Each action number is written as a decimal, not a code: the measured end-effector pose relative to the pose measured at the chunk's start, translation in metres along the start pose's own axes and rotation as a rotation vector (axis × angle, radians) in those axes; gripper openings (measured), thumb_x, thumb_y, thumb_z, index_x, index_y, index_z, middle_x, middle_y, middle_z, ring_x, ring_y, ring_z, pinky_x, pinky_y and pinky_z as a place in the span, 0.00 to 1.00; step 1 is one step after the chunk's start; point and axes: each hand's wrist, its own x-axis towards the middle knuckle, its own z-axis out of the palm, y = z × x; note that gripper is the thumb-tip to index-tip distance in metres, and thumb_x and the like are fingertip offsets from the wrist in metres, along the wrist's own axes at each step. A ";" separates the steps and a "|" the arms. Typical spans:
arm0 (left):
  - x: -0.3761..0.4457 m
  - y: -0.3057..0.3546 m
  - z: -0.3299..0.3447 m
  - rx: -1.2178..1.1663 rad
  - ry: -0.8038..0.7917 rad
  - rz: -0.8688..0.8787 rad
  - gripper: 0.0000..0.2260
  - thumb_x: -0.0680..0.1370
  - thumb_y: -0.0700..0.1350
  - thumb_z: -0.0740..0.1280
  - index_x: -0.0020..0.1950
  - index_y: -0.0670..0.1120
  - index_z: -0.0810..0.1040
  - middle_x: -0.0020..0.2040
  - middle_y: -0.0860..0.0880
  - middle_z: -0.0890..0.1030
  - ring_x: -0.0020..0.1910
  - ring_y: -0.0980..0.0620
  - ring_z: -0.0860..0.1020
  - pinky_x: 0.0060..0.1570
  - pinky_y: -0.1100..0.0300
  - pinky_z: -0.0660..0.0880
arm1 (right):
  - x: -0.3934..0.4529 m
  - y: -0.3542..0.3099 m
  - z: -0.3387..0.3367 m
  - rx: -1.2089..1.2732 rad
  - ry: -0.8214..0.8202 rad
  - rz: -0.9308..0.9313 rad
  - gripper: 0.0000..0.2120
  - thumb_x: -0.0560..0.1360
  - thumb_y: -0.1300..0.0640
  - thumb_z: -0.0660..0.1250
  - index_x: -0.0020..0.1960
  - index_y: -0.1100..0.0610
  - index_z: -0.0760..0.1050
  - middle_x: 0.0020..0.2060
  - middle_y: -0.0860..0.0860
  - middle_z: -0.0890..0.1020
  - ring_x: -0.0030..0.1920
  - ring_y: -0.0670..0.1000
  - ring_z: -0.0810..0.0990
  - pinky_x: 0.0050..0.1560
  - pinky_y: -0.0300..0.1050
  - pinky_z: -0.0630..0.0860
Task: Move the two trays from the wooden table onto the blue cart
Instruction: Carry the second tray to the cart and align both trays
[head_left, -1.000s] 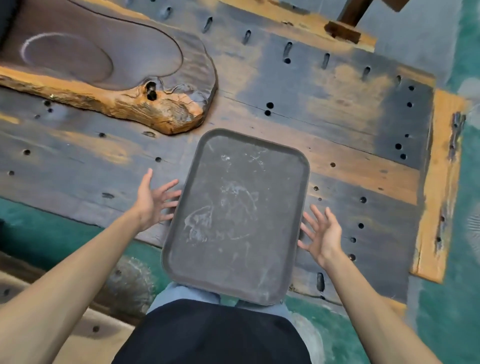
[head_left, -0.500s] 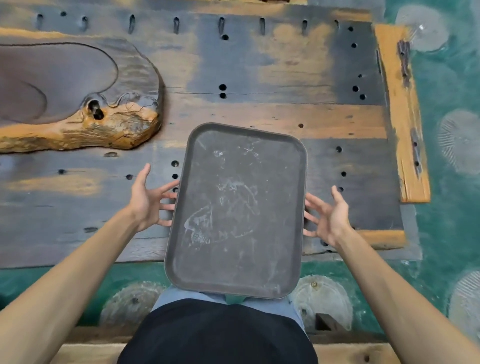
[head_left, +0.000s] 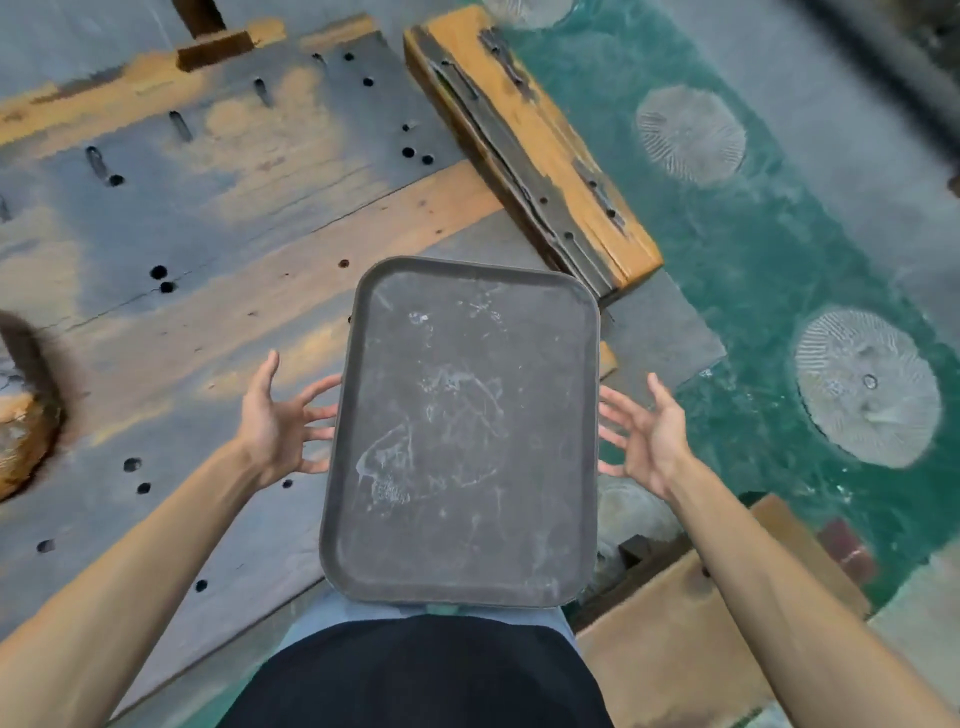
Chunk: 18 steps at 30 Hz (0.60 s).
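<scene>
A dark grey rectangular tray, scuffed with white marks, hangs level in front of my waist, over the near corner of the wooden table. My left hand is at its left long edge and my right hand at its right long edge. Both have spread fingers reaching under the rim, carrying it. Only one tray is in view. No blue cart is in view.
The table's end beam runs diagonally behind the tray. A carved wood slab lies at the left edge. To the right is green floor with round ribbed discs. A wooden bench is at lower right.
The tray has stayed between my hands while my view swung right. The table slid left and rotated. More green floor and the bench came into view.
</scene>
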 end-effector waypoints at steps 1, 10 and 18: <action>0.007 0.007 0.021 0.031 -0.023 -0.007 0.41 0.66 0.80 0.50 0.65 0.56 0.82 0.50 0.46 0.78 0.41 0.47 0.75 0.45 0.45 0.70 | -0.003 -0.003 -0.021 0.034 0.013 -0.008 0.36 0.75 0.26 0.51 0.67 0.48 0.80 0.64 0.49 0.78 0.66 0.51 0.72 0.64 0.68 0.66; 0.067 0.045 0.241 0.322 -0.179 -0.055 0.39 0.66 0.79 0.53 0.63 0.58 0.82 0.50 0.47 0.77 0.44 0.47 0.76 0.47 0.43 0.70 | -0.030 -0.027 -0.197 0.312 0.149 -0.050 0.33 0.74 0.27 0.54 0.67 0.46 0.79 0.68 0.48 0.78 0.68 0.50 0.72 0.65 0.64 0.65; 0.107 0.050 0.421 0.505 -0.363 -0.095 0.41 0.65 0.80 0.52 0.66 0.57 0.80 0.53 0.46 0.79 0.45 0.47 0.77 0.49 0.43 0.68 | -0.058 -0.040 -0.332 0.555 0.271 -0.098 0.33 0.74 0.27 0.56 0.66 0.47 0.79 0.66 0.51 0.80 0.68 0.50 0.75 0.56 0.61 0.70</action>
